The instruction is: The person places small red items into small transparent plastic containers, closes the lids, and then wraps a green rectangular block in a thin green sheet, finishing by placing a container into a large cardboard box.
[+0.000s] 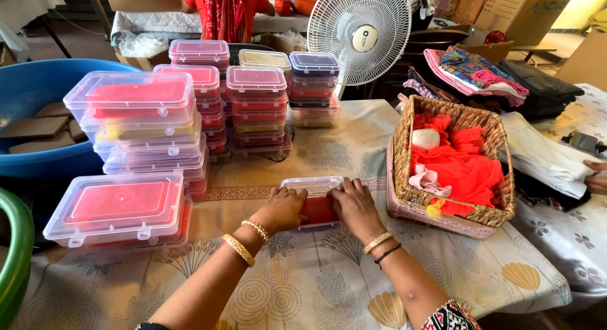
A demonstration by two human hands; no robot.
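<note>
Centrally, a clear plastic box (314,202) with red cloth folded inside lies on the patterned tablecloth (316,286), its lid under both palms. The left hand (282,208) presses flat on the box's left half, fingers held close together and lightly bent; the right hand (355,205) covers the right half, fingers spread a little wider over the lid. Neither grips anything. Just to the right stands a wicker basket (404,172) heaped with orange-red fabric and a white bundle. To the left, a stack of lidded clear boxes (120,210) holds red cloth, and taller stacks (256,109) behind hold red, yellow and dark fabrics. A white pedestal fan (360,33) stands beyond them, and a blue tub (31,90) sits far left.
</note>
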